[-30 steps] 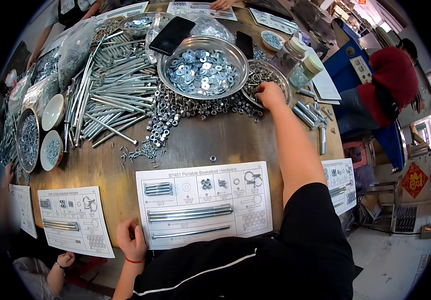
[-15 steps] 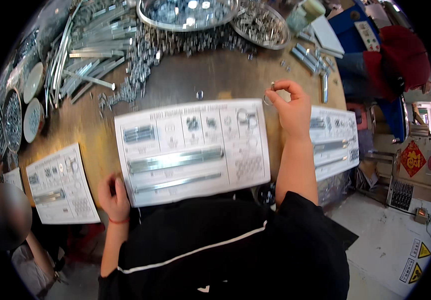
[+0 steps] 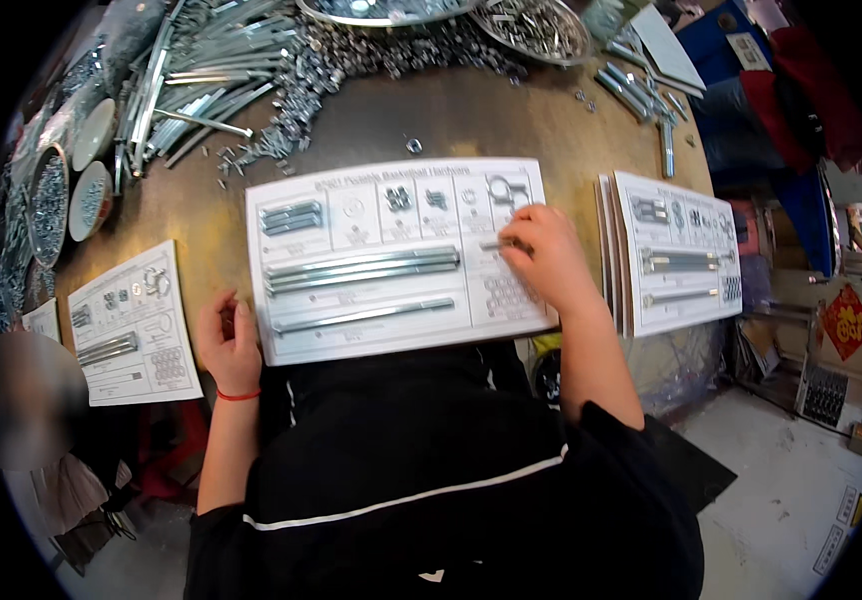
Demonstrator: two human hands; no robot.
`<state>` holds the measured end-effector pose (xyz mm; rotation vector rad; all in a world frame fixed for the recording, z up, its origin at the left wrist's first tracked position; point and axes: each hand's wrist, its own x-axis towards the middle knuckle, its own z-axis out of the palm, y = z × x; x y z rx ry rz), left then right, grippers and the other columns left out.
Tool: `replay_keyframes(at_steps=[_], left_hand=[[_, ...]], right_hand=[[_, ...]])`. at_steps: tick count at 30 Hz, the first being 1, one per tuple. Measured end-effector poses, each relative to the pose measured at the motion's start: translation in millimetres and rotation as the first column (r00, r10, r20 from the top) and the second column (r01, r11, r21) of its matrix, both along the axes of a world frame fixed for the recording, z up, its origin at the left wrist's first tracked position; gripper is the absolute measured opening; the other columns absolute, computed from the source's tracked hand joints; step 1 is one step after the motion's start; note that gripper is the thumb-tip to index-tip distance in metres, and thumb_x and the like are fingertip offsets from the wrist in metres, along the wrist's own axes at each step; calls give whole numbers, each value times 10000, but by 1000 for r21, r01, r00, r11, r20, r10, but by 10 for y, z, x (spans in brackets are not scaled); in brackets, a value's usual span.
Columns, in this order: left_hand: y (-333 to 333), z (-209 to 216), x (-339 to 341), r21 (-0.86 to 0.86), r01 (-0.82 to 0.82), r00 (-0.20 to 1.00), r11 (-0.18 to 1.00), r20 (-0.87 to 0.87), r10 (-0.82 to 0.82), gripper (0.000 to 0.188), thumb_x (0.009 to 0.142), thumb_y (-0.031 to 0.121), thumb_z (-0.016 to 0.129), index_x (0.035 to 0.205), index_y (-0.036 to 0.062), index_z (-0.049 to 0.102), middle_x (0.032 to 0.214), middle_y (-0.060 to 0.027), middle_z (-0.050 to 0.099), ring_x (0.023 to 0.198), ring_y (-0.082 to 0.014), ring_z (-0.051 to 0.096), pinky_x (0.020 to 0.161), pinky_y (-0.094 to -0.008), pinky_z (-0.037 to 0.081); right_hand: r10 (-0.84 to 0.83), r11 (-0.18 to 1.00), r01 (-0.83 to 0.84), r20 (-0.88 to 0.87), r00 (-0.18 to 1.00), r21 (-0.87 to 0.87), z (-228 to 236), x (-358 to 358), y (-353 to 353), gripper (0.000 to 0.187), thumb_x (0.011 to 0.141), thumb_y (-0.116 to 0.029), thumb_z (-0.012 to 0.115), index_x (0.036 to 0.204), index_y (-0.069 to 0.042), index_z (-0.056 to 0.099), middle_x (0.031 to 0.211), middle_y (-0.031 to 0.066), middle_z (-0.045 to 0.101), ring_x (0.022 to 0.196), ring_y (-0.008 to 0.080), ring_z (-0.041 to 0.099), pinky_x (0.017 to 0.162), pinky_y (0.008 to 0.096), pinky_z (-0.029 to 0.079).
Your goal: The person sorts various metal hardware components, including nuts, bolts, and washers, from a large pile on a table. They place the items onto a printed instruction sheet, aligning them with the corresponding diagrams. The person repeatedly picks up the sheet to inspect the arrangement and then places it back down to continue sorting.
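Note:
A white printed card (image 3: 376, 343) lies on the table before me, with metal hardware on its outlined sections. Several long bolts (image 3: 361, 270) run across its middle, short bolts (image 3: 291, 217) and nuts (image 3: 397, 199) sit along the top, and a ring-shaped metal part (image 3: 504, 190) is at the upper right. Over the card's right side, my right hand (image 3: 556, 262) pinches a thin metal ring (image 3: 492, 245), seen mostly edge-on and partly hidden by the fingers. My left hand (image 3: 231, 345) rests beside the card's left edge, fingers loosely curled and apart from the thumb, nothing visible in it.
Similar cards stand stacked at right (image 3: 676, 300); another filled card (image 3: 141, 370) lies at left. Piles of long bolts (image 3: 221, 60) and nuts (image 3: 296, 115), metal trays (image 3: 551, 35) and bowls (image 3: 91, 205) fill the far side. Other people are at both sides.
My right hand has moved down and left with the ring, from beyond the card's upper right corner to over its right side. My left hand stays beside the card. The view has shifted.

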<state>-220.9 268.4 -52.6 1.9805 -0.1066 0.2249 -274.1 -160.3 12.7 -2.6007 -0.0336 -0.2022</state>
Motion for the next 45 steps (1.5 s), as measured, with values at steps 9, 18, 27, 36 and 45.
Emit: replay_keyframes(at_steps=[9, 18, 27, 36, 45], left_hand=[[-1283, 895, 1274, 139, 372, 926, 918, 18, -377, 293, 817, 91, 707, 1099, 22, 666, 1008, -126, 646, 861, -227, 655, 780, -325, 518], [-2770, 488, 2392, 501, 372, 928, 781, -222, -300, 609, 797, 215, 758, 1332, 51, 516, 1304, -237, 528, 1111, -414, 599, 955, -449, 504], [-2390, 623, 2106, 512, 415, 910, 752, -245, -335, 516, 717, 232, 841, 1162, 109, 612, 1117, -114, 609, 1057, -301, 610, 873, -392, 522], [-2485, 501, 2046, 546, 388, 913, 743, -119, -390, 336, 762, 272, 801, 1042, 119, 695, 1082, -76, 626, 1040, -278, 603, 881, -380, 502], [-2399, 607, 2076, 554, 461, 887, 693, -276, -370, 234, 848, 299, 713, 977, 106, 740, 1049, -111, 679, 1021, -295, 634, 866, -406, 523]], right_hand=[[4, 995, -13, 82, 997, 102, 89, 1458, 84, 395, 838, -170, 689, 1206, -44, 619, 1290, 157, 573, 1194, 360, 530, 1000, 435, 450], [-215, 975, 216, -25, 976, 58, -153, 2572, 252, 451, 750, -54, 695, 1193, -51, 606, 1250, 220, 508, 1082, 436, 583, 932, 463, 503], [-178, 951, 200, -110, 978, 238, -221, 2002, -33, 361, 749, -102, 750, 1101, -100, 672, 1083, 100, 592, 968, 305, 622, 836, 391, 515], [-107, 981, 115, -59, 992, 153, -229, 2052, 48, 262, 761, -167, 773, 1006, -144, 681, 1046, 76, 598, 955, 290, 627, 805, 398, 513], [-253, 961, 268, -178, 951, 70, -168, 2047, 62, 168, 797, -208, 741, 909, -95, 685, 976, 93, 627, 975, 293, 616, 813, 401, 510]])
